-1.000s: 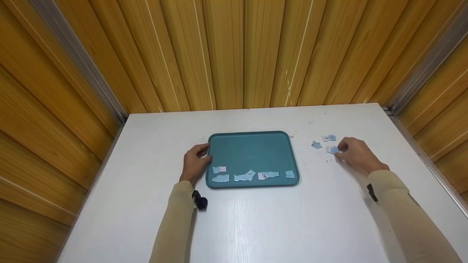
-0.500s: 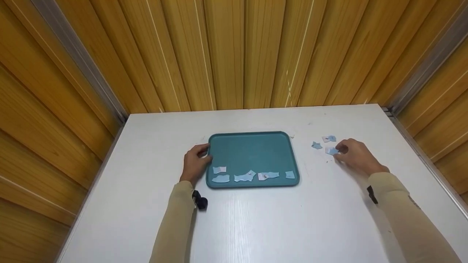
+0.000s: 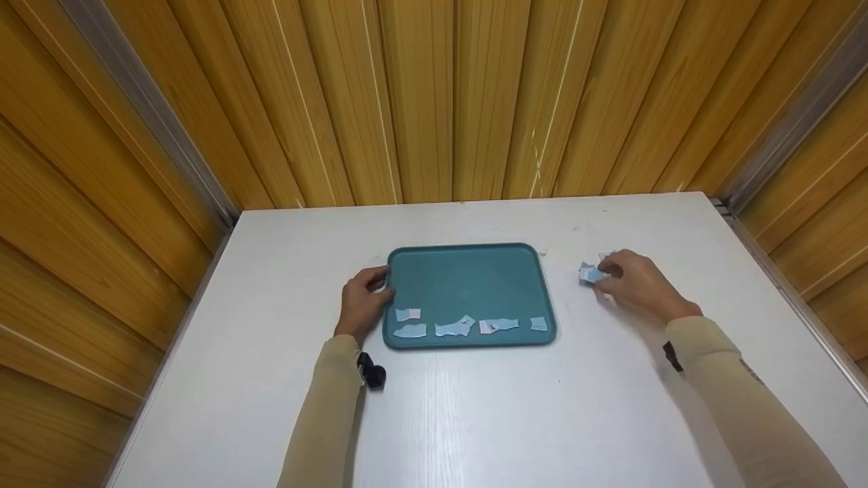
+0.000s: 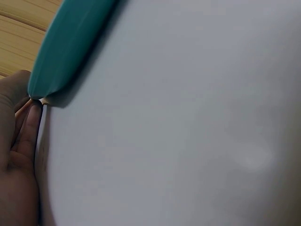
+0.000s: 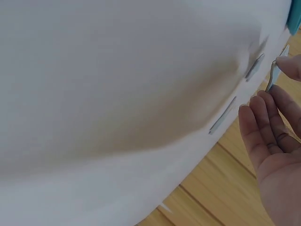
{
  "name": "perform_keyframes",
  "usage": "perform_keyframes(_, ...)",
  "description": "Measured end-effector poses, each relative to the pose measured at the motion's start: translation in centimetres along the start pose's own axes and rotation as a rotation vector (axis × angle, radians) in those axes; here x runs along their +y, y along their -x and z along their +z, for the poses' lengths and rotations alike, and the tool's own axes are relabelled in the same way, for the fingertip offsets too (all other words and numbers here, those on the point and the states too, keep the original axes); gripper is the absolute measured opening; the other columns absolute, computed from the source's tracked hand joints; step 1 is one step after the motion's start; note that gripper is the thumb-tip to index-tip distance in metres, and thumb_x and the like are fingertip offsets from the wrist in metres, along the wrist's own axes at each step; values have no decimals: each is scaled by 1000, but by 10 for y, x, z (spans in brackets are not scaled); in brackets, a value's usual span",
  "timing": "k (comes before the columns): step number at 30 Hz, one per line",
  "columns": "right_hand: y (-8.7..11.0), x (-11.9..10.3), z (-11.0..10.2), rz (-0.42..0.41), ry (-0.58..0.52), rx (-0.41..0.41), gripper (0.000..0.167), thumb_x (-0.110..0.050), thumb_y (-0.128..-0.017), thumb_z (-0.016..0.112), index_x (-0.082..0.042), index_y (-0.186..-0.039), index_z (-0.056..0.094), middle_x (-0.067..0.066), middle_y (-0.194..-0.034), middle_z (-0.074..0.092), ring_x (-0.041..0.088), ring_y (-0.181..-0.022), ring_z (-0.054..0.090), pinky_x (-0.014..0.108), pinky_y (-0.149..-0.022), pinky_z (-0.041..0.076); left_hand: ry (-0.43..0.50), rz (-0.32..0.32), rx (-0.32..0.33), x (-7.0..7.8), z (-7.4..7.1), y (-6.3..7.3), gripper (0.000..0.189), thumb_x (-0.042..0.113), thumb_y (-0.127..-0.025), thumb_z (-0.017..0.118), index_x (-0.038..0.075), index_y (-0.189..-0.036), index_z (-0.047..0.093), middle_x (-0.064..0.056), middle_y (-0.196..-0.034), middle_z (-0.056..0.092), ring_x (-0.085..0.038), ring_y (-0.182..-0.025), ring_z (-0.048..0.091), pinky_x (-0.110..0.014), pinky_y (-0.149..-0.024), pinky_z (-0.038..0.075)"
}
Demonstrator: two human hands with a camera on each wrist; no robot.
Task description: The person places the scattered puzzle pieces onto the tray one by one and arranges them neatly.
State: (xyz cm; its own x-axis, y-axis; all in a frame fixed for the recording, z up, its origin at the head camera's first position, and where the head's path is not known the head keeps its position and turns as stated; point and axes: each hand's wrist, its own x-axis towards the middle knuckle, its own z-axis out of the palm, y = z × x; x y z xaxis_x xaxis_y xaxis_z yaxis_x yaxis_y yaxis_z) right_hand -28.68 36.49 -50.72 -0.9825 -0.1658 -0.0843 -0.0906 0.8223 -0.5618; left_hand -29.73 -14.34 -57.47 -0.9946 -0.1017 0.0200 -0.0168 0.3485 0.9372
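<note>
In the head view my left hand (image 3: 363,301) grips the left edge of a teal tray (image 3: 468,278), thumb and fingers at its rim. My right hand (image 3: 637,285), to the right of the tray, pinches a flat light-blue puzzle piece (image 3: 591,275) between thumb and forefinger. The right wrist view shows this held piece (image 5: 273,77) raised off the table, with two more pieces lying below it, a nearer piece (image 5: 222,115) and a farther piece (image 5: 255,67). In the head view one loose piece (image 3: 605,255) is mostly hidden behind my right hand.
Along the tray's near edge lie several pale-blue pieces, among them a long jagged one (image 3: 453,327) and a small square one (image 3: 538,324). The white table (image 3: 468,413) meets yellow wood-grain panels (image 3: 420,102) at the back.
My right hand has lifted the piece off the table and moved left with it, over the star-shaped piece. My left hand and the tray stay put.
</note>
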Motion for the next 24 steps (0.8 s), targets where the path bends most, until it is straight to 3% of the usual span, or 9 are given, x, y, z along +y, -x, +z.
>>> perform_keyframes(10, -8, -28, 11, -79, 4, 14, 39, -17, -96, 78, 6, -126, 68, 21, -122, 64, 38, -113, 60, 58, -106, 51, 9, 6, -5, 1, -1, 0, 46, 0, -93, 75, 8, -138, 70, -6, -135, 68, -20, -126, 64, -33, -109, 52)
perform_keyframes(19, -16, -56, 27, -200, 17, 27, 33, -9, -93, 79, 6, -122, 72, 21, -116, 66, 39, -111, 65, 56, -102, 55, 18, 9, -5, 0, 0, 1, 48, 0, -93, 74, 8, -140, 68, -6, -138, 66, -21, -127, 62, -36, -111, 50)
perform_keyframes(24, -20, -71, 38, -202, 15, 20, 32, -8, -93, 79, 4, -122, 72, 18, -116, 65, 37, -111, 64, 54, -102, 56, 15, 5, 1, 0, 0, 1, 47, 1, -93, 75, 9, -139, 69, -5, -136, 67, -21, -126, 63, -36, -111, 51)
